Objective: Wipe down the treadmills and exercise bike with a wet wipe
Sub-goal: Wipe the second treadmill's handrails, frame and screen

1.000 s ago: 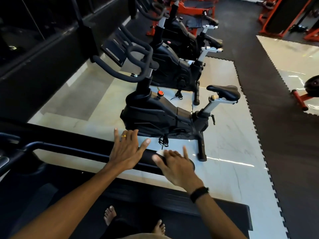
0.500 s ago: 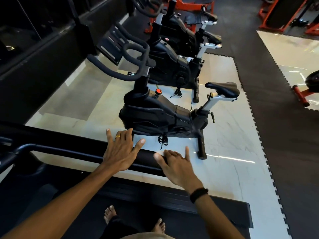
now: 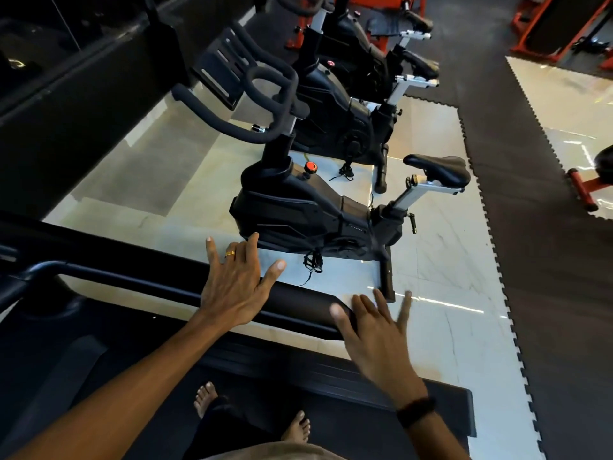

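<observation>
Treadmill handrail (image 3: pixel 298 298) runs across lower frame, padded end at centre. Left hand (image 3: pixel 234 287) rests flat on it, fingers spread, gold ring visible. Right hand (image 3: pixel 378 330) hovers past rail end, fingers straight, blurred; wipe not discernible. Two bare feet (image 3: pixel 205 396) on treadmill deck (image 3: pixel 331 380). Beyond: three exercise bikes in row, nearest (image 3: pixel 298 210) on glossy marble floor (image 3: pixel 447 260). Dark interlocking mat (image 3: pixel 530 227) right; red equipment (image 3: pixel 580 185) far.

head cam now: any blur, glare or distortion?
Head view: right hand motion-blurred at the fingertips, left hand sharp; bright streak glare on the glossy floor tiles; treadmill handrail underexposed; wide-angle bending toward the edges.
</observation>
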